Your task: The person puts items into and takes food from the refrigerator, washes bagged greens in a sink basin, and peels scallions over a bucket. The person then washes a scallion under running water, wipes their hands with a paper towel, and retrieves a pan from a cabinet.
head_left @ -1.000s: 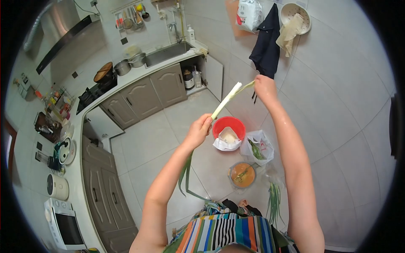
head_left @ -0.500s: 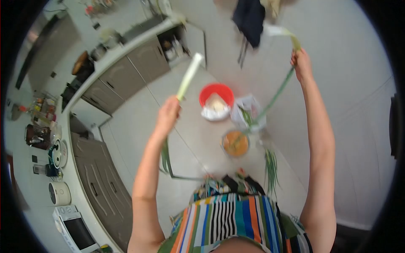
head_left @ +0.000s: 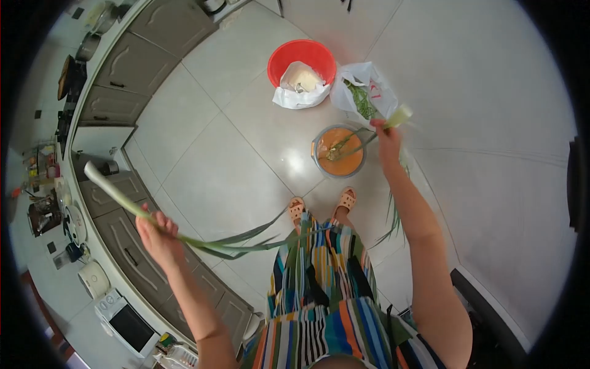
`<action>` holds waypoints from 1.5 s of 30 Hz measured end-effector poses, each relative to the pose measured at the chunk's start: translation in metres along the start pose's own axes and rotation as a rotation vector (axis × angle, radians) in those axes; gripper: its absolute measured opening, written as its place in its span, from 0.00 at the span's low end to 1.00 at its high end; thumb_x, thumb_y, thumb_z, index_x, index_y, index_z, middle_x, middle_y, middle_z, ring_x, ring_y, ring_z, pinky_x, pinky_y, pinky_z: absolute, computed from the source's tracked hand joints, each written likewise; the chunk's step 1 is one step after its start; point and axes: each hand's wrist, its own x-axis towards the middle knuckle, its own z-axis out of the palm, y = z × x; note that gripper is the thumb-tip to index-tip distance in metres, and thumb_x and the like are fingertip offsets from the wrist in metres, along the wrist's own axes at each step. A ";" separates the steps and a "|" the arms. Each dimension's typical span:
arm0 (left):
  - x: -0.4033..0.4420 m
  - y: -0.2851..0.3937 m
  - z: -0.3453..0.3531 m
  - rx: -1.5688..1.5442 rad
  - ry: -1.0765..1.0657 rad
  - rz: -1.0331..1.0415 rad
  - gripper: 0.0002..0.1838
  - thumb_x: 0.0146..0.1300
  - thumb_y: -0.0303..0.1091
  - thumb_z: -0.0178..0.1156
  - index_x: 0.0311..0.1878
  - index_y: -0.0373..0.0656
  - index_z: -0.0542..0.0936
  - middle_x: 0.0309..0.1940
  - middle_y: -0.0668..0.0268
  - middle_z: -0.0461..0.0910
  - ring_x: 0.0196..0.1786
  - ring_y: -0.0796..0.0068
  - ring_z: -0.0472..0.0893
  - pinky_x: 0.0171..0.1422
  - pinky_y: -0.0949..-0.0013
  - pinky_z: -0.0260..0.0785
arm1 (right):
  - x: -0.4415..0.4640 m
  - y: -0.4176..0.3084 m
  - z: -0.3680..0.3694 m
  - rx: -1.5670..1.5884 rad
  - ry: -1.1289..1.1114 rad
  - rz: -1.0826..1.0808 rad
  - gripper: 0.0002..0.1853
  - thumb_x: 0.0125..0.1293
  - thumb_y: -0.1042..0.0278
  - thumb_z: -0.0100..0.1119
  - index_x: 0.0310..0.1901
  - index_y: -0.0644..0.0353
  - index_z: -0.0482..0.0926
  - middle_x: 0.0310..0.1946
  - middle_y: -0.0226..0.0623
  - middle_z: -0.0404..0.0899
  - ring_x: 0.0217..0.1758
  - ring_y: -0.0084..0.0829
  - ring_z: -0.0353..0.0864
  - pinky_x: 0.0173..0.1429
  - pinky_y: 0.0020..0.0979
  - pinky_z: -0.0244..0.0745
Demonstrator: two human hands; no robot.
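My left hand (head_left: pixel 158 238) is closed around a long green onion (head_left: pixel 109 186). Its white end points up and left, and its green leaves trail right past my striped clothes. My right hand (head_left: pixel 387 144) grips a second green onion (head_left: pixel 399 115), white end up and right, slightly blurred. Below and left of that hand stands a round bin (head_left: pixel 314 161) with an orange inside, green leaf pieces lying in it. More long green leaves (head_left: pixel 392 218) show beside my right forearm; where they start is hidden.
On the floor are a red basin (head_left: pixel 273 61) with a white bag (head_left: pixel 298 98) in it and a white plastic bag (head_left: pixel 384 95) with leafy greens. Cabinets (head_left: pixel 141 55) and a counter line the left, bearing a microwave (head_left: pixel 130 326) and a rice cooker (head_left: pixel 93 280). My sandalled feet (head_left: pixel 297 209) are near the bin.
Both hands have come down from their raised positions. My left hand moved left, its onion tipping left; my right hand moved in beside the bin. The view has tilted further down.
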 end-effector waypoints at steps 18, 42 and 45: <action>-0.015 -0.128 -0.042 0.097 0.688 0.079 0.08 0.58 0.36 0.45 0.33 0.42 0.69 0.13 0.69 0.61 0.15 0.78 0.58 0.16 0.77 0.54 | 0.006 0.413 0.022 -1.184 -0.321 0.377 0.12 0.52 0.70 0.47 0.39 0.63 0.70 0.34 0.47 0.69 0.39 0.42 0.70 0.40 0.36 0.64; -0.013 -0.091 -0.137 -0.261 0.221 0.072 0.13 0.60 0.32 0.42 0.44 0.36 0.65 0.23 0.69 0.56 0.23 0.81 0.56 0.24 0.80 0.53 | -0.035 0.377 -0.009 -1.612 -0.818 0.606 0.12 0.55 0.68 0.41 0.38 0.64 0.72 0.34 0.47 0.73 0.39 0.43 0.72 0.38 0.39 0.68; -0.015 -0.069 -0.146 -0.353 0.263 0.074 0.13 0.59 0.33 0.43 0.43 0.36 0.66 0.23 0.69 0.56 0.22 0.81 0.56 0.24 0.80 0.53 | -0.026 0.322 0.007 -1.538 -0.684 0.658 0.12 0.54 0.68 0.44 0.38 0.62 0.72 0.35 0.45 0.73 0.39 0.42 0.72 0.38 0.38 0.68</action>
